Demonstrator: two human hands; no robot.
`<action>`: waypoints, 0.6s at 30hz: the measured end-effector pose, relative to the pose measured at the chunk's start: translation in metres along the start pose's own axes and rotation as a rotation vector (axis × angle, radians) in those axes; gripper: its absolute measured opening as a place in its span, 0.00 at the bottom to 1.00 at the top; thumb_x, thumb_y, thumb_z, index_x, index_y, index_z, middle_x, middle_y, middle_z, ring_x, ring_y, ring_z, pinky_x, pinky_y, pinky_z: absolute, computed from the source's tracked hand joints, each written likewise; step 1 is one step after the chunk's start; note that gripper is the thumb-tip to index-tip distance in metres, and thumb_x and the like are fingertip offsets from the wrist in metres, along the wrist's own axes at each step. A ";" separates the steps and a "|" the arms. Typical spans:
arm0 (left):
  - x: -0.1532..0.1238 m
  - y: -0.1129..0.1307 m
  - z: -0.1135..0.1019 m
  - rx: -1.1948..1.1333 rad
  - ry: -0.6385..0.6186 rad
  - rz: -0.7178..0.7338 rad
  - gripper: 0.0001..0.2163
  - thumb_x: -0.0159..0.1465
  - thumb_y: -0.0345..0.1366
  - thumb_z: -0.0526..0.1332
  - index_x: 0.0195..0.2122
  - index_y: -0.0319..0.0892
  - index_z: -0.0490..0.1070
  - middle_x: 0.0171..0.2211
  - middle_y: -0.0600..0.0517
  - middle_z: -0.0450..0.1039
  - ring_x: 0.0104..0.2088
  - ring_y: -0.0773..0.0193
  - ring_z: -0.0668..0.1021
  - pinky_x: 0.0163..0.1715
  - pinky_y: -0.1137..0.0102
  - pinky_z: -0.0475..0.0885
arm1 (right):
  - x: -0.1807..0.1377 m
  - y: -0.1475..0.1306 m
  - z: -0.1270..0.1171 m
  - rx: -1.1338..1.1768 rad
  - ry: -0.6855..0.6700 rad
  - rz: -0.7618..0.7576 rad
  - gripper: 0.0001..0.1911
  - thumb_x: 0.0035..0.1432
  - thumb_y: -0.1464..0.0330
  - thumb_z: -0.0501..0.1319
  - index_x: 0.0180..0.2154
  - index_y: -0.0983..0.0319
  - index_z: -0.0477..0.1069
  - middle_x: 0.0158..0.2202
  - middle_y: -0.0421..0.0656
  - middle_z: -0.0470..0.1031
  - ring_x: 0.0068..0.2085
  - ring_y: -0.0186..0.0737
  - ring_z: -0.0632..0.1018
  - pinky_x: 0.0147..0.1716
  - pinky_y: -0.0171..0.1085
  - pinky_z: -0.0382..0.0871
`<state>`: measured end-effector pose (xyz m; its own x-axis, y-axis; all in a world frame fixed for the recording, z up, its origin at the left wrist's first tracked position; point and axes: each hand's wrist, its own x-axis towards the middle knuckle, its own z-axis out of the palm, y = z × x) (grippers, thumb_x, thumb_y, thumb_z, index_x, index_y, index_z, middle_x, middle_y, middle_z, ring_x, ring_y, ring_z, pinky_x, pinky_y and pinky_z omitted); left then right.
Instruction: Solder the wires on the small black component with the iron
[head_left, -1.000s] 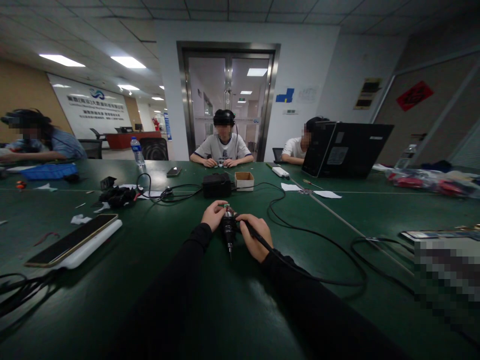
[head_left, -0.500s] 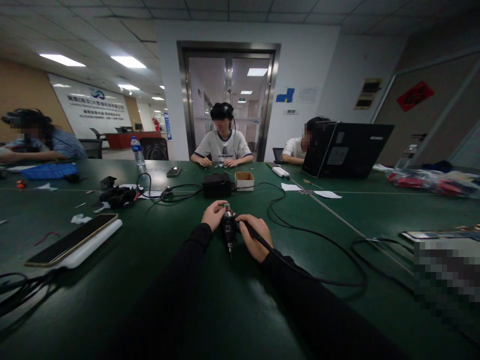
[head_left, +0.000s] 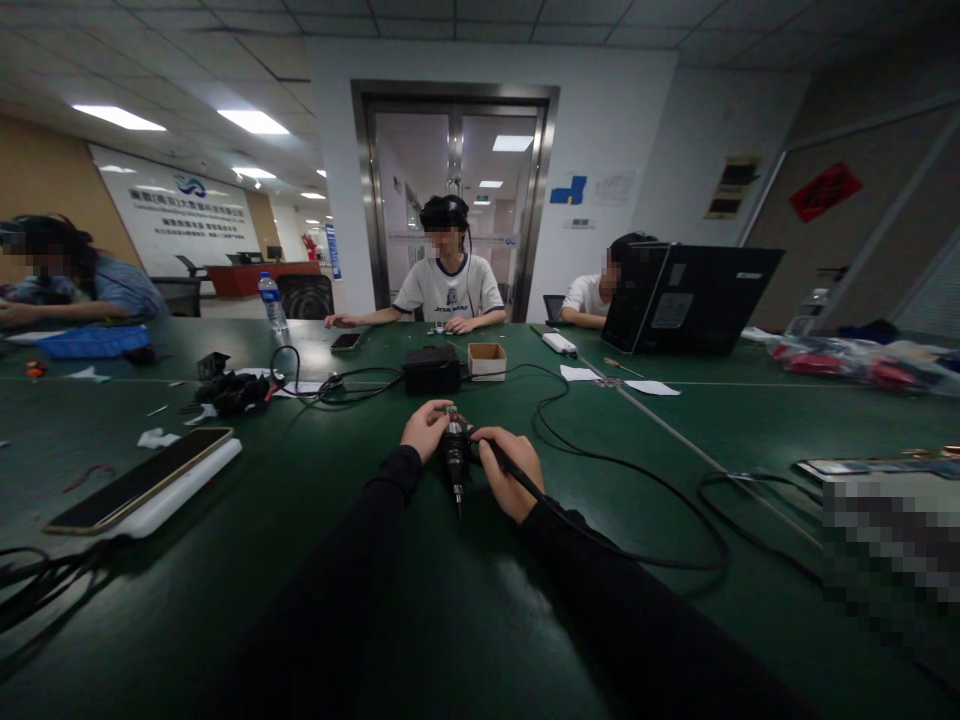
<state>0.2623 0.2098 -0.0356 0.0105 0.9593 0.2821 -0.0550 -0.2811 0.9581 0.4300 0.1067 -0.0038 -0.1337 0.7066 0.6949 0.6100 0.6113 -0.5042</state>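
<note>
Both my hands meet at the middle of the green table [head_left: 300, 600]. My left hand [head_left: 424, 428] is closed, pinching a small part with a green top [head_left: 451, 412] at the far end of a black corded electric screwdriver [head_left: 455, 465]. My right hand [head_left: 508, 470] is wrapped round the screwdriver's body, whose metal bit points back towards me. The tool's black cable [head_left: 637, 480] runs off to the right and loops across the table. Beyond my hands sit a black power box [head_left: 431, 368] and a small open cardboard box [head_left: 487, 360].
A phone on a white slab [head_left: 142, 485] lies at left, with cables at the near left edge. Black parts and wires [head_left: 232, 390] lie further back. A laptop [head_left: 690, 298] stands at right. Three other people sit at the far and left sides; a water bottle [head_left: 273, 303] stands behind.
My hands and the screwdriver stay put. The person across the table has stretched one arm out to the side along the tabletop.
</note>
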 end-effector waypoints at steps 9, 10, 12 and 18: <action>0.001 -0.002 -0.001 0.016 0.003 0.019 0.13 0.52 0.32 0.63 0.40 0.40 0.73 0.31 0.50 0.79 0.35 0.62 0.80 0.43 0.65 0.72 | 0.000 -0.002 0.000 0.013 -0.002 -0.002 0.10 0.61 0.68 0.53 0.38 0.57 0.73 0.40 0.41 0.80 0.40 0.40 0.78 0.42 0.39 0.64; 0.001 -0.002 -0.001 0.024 0.005 0.025 0.13 0.52 0.31 0.63 0.40 0.40 0.73 0.31 0.50 0.79 0.34 0.62 0.80 0.43 0.65 0.72 | 0.000 -0.002 0.000 0.014 -0.003 -0.003 0.10 0.61 0.68 0.53 0.38 0.57 0.73 0.40 0.41 0.80 0.40 0.40 0.78 0.42 0.39 0.64; 0.001 -0.001 -0.001 0.046 0.010 0.030 0.13 0.52 0.31 0.62 0.40 0.40 0.73 0.31 0.50 0.79 0.34 0.62 0.80 0.43 0.65 0.72 | 0.001 -0.002 0.000 0.018 -0.004 -0.005 0.10 0.61 0.68 0.53 0.38 0.57 0.73 0.40 0.41 0.80 0.40 0.40 0.78 0.42 0.39 0.64; 0.000 0.001 -0.001 0.068 0.010 0.038 0.13 0.53 0.30 0.61 0.40 0.40 0.73 0.31 0.49 0.79 0.34 0.61 0.79 0.43 0.65 0.72 | 0.001 -0.003 -0.001 0.023 -0.025 0.000 0.10 0.61 0.68 0.53 0.38 0.57 0.73 0.40 0.40 0.80 0.40 0.40 0.78 0.42 0.39 0.63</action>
<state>0.2615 0.2093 -0.0353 -0.0003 0.9481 0.3181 0.0125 -0.3180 0.9480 0.4289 0.1052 -0.0015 -0.1537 0.7152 0.6818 0.5919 0.6191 -0.5160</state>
